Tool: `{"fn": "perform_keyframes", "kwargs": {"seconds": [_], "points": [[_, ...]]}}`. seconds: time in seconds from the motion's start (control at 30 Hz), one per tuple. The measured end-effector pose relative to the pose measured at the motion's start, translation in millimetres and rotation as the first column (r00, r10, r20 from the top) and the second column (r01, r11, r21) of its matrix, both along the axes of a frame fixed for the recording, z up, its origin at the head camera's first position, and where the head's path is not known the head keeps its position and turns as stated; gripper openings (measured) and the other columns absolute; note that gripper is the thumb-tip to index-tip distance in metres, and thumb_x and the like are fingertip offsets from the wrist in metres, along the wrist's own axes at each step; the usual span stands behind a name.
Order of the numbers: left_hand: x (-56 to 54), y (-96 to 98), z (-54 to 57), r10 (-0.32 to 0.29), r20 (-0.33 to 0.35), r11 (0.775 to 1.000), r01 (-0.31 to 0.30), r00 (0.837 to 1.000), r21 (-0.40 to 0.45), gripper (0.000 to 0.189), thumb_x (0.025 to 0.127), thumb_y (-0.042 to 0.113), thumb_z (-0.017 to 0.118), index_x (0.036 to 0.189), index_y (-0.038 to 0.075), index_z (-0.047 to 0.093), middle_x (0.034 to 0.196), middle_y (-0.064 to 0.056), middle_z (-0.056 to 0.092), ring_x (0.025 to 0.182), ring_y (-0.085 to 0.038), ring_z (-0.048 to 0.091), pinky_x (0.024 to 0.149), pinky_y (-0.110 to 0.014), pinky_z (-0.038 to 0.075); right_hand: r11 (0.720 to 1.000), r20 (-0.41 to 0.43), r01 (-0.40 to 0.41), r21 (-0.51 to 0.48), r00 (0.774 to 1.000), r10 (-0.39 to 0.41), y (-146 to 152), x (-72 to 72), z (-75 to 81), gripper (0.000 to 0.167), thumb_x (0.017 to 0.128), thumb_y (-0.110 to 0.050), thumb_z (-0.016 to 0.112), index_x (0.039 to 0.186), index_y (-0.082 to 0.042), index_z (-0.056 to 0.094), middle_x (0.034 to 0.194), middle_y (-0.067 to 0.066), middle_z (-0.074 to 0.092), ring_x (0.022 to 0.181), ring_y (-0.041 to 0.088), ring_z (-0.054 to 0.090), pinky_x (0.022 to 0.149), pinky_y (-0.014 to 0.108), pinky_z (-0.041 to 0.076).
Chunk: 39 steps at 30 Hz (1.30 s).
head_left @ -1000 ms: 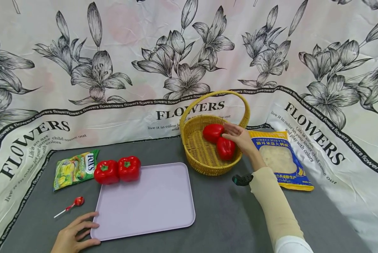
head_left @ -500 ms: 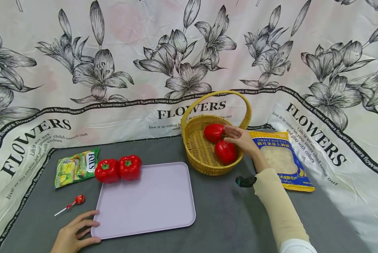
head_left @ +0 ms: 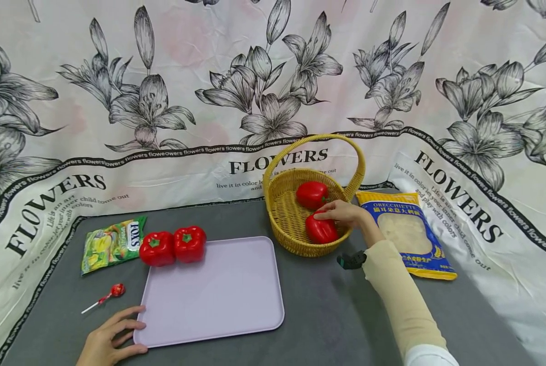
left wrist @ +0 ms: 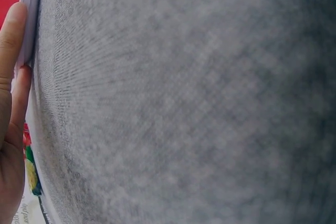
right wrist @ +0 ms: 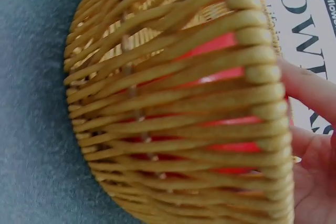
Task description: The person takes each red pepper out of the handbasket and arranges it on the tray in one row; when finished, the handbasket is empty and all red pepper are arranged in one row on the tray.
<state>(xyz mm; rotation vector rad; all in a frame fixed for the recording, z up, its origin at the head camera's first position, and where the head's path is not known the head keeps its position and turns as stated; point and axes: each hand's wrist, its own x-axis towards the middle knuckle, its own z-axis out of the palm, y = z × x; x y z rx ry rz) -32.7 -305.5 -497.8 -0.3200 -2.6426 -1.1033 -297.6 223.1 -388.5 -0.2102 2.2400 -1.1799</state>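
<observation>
One pepper (head_left: 323, 234) partly covered | right hand (head_left: 342, 212) grips it | left hand (head_left: 108, 339) cropped, loosely spread

red peppers (head_left: 157, 249) (head_left: 190, 244) (head_left: 312, 195) (head_left: 321, 231) — four | bags (head_left: 113, 245) (head_left: 407, 234) — two | basket (head_left: 287, 203), tray (head_left: 218, 295), lollipop (head_left: 117, 290): one each | hands (head_left: 110, 338) (head_left: 341, 212): two

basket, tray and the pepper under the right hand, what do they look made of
Basket: woven yellow strands, slightly shiny; rattan or plastic imitation, can't tell which.
Tray: probably smooth plastic, given its even lilac surface and raised rim.
Pepper under the right hand: glossy red surface with highlights; perhaps plastic, perhaps real.
</observation>
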Motion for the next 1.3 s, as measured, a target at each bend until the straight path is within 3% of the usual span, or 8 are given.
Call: {"fn": "perform_keyframes", "kwargs": {"seconds": [0.1, 0.17, 0.33, 0.5, 0.77, 1.07, 1.17, 1.3], "points": [[0.4, 0.5, -1.0, -0.007, -0.007, 1.000, 0.007, 1.000, 0.015, 0.043, 0.050, 0.011, 0.092, 0.087, 0.021, 0.071, 0.113, 0.014, 0.060, 0.097, 0.016, 0.050, 0.063, -0.008, 0.052, 0.999, -0.022, -0.022, 0.025, 1.000, 0.022, 0, 1.8, -0.8, 0.053, 0.093, -0.032, 0.064, 0.131, 0.004, 0.053, 0.116, 0.013, 0.057, 0.097, 0.020, 0.051, 0.088, 0.034, 0.052], [0.4, 0.6, -0.7, -0.005, 0.001, 1.000, 0.005, 1.000, 0.014, 0.043, 0.051, 0.012, 0.092, 0.087, 0.021, 0.071, 0.113, 0.014, 0.060, 0.097, 0.016, 0.050, 0.063, -0.008, 0.052, 1.000, -0.058, -0.026, -0.004, 0.998, 0.026, 1, 2.9, -3.5, 0.051, 0.091, -0.030, 0.067, 0.129, 0.002, 0.056, 0.118, 0.013, 0.059, 0.101, 0.022, 0.052, 0.092, 0.036, 0.050], [0.4, 0.2, 0.6, 0.007, 0.021, 1.000, -0.007, 1.000, -0.002, 0.043, 0.051, 0.013, 0.092, 0.087, 0.021, 0.071, 0.113, 0.016, 0.059, 0.096, 0.017, 0.049, 0.063, -0.008, 0.053, 0.983, -0.116, -0.034, -0.182, 0.993, 0.012, 3, 5.3, -12.6, 0.052, 0.087, -0.016, 0.072, 0.133, -0.001, 0.053, 0.132, 0.018, 0.056, 0.117, 0.029, 0.051, 0.101, 0.043, 0.046], [0.6, 0.2, 0.8, -0.003, 0.014, 1.000, 0.003, 1.000, 0.015, 0.043, 0.051, 0.012, 0.092, 0.087, 0.020, 0.071, 0.113, 0.015, 0.059, 0.096, 0.017, 0.049, 0.063, -0.008, 0.052, 0.949, -0.130, -0.016, -0.314, 0.991, -0.026, 5, 6.7, -17.3, 0.059, 0.081, -0.006, 0.075, 0.135, -0.001, 0.051, 0.139, 0.018, 0.049, 0.121, 0.032, 0.047, 0.096, 0.040, 0.050], [0.3, -0.1, -1.2, -0.013, 0.005, 1.000, 0.012, 1.000, 0.011, 0.044, 0.051, 0.012, 0.092, 0.088, 0.021, 0.071, 0.115, 0.021, 0.056, 0.097, 0.018, 0.050, 0.063, -0.009, 0.053, 0.972, -0.189, -0.041, -0.233, 0.982, -0.004, 9, 10.6, -14.9, 0.065, 0.080, -0.010, 0.078, 0.138, -0.002, 0.049, 0.141, 0.021, 0.045, 0.123, 0.035, 0.045, 0.097, 0.041, 0.049], [0.9, -0.9, -0.6, -0.012, -0.005, 0.999, 0.012, 1.000, 0.034, 0.045, 0.050, 0.009, 0.092, 0.088, 0.019, 0.071, 0.115, 0.019, 0.058, 0.097, 0.017, 0.050, 0.063, -0.008, 0.053, 0.968, -0.225, -0.195, -0.160, 0.962, 0.156, 2, 9.9, -11.7, 0.066, 0.082, -0.013, 0.076, 0.139, -0.004, 0.043, 0.143, 0.019, 0.042, 0.131, 0.035, 0.037, 0.106, 0.049, 0.040], [0.3, 0.2, 0.1, 0.000, 0.006, 1.000, 0.000, 1.000, 0.024, 0.044, 0.050, 0.010, 0.092, 0.087, 0.019, 0.071, 0.114, 0.018, 0.058, 0.096, 0.017, 0.050, 0.063, -0.008, 0.052, 0.973, -0.249, -0.158, -0.166, 0.962, 0.114, 1, 13.2, -12.0, 0.069, 0.081, -0.012, 0.078, 0.140, -0.006, 0.043, 0.143, 0.017, 0.042, 0.130, 0.035, 0.038, 0.104, 0.049, 0.042], [-0.4, 1.3, 2.1, 0.017, 0.033, 1.000, -0.017, 0.999, -0.002, 0.043, 0.050, 0.012, 0.092, 0.087, 0.021, 0.071, 0.113, 0.017, 0.059, 0.095, 0.017, 0.050, 0.063, -0.009, 0.053, 0.964, -0.282, -0.083, -0.251, 0.959, 0.010, 0, 15.0, -14.7, 0.066, 0.078, -0.007, 0.079, 0.134, -0.004, 0.044, 0.140, 0.018, 0.045, 0.131, 0.035, 0.038, 0.105, 0.051, 0.041]]}}
